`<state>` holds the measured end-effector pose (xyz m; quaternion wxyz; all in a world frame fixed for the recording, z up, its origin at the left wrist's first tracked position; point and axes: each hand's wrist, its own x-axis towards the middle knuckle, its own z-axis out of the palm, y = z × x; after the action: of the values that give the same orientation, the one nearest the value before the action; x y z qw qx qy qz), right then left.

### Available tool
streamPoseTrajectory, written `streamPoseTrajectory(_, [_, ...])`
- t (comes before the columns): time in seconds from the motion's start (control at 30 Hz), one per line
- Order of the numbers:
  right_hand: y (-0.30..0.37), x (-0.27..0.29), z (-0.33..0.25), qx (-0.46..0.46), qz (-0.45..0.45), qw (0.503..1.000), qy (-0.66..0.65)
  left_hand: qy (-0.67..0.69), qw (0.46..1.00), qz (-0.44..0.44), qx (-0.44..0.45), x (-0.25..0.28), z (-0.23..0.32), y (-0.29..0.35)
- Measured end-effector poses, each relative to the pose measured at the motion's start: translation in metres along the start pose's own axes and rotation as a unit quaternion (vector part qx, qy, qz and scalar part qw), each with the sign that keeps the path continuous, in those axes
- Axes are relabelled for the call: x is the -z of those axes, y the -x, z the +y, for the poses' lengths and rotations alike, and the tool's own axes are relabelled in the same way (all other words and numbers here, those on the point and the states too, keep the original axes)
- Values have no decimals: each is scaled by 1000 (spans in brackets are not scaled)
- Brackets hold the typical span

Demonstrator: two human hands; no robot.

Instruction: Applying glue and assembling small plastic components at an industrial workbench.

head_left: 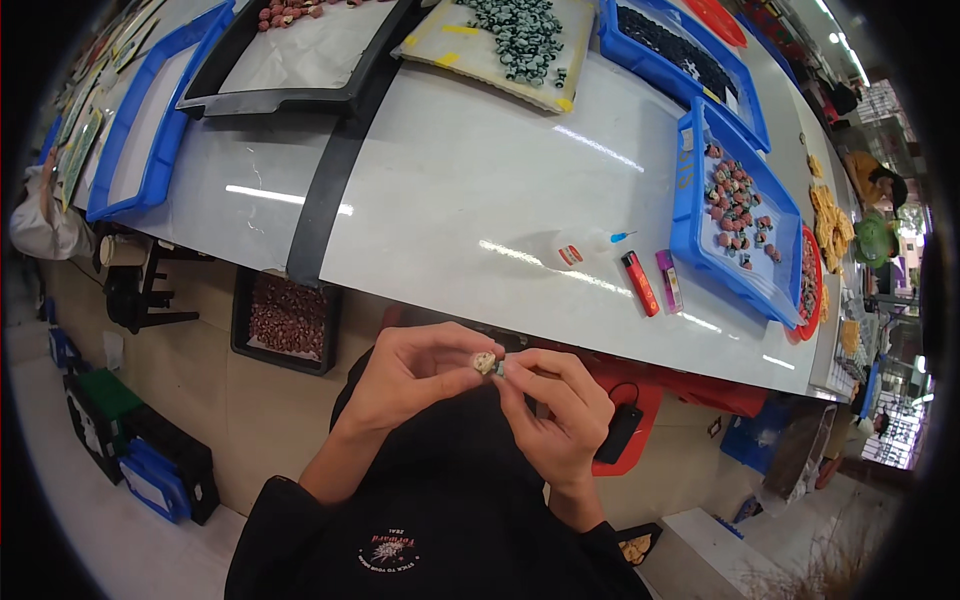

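Observation:
Above my lap, just off the table's near edge, my two hands meet. My left hand (pixel 418 372) pinches a small cream-coloured, knobbly round piece (pixel 483 362) between thumb and fingertips. In my right hand (pixel 556 405), thumb and forefinger grip a tiny green piece (pixel 499 369). The two pieces sit right against each other; whether they are joined I cannot tell. On the table beyond my right hand lie a clear squeeze bottle (pixel 580 247) with a blue needle tip, a red lighter (pixel 640 284) and a slim purple tube-like item (pixel 669 281).
At the right stands a blue tray (pixel 690 215) of red-and-green pieces. Farther back are a board (pixel 425 45) with many small green pieces, a black tray (pixel 270 103) with reddish pieces and another blue tray (pixel 172 130). A dark bin (pixel 240 318) sits below the table edge.

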<state>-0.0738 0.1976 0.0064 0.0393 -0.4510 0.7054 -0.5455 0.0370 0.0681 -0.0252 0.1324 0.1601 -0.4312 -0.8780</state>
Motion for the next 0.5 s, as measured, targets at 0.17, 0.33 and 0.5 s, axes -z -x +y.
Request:
streamPoseTrajectory(0.17, [3,14,-3,-7,-21,1000,-11,-91,994,-15,-66,-10,1,1])
streamPoseTrajectory(0.33, [7,15,0,-38,-12,999,-33,-154,983,8,-98,-15,-3,0])
streamPoseTrajectory(0.5, [19,17,12,-72,27,993,-86,-176,982,-5,-69,-24,-8,-7])
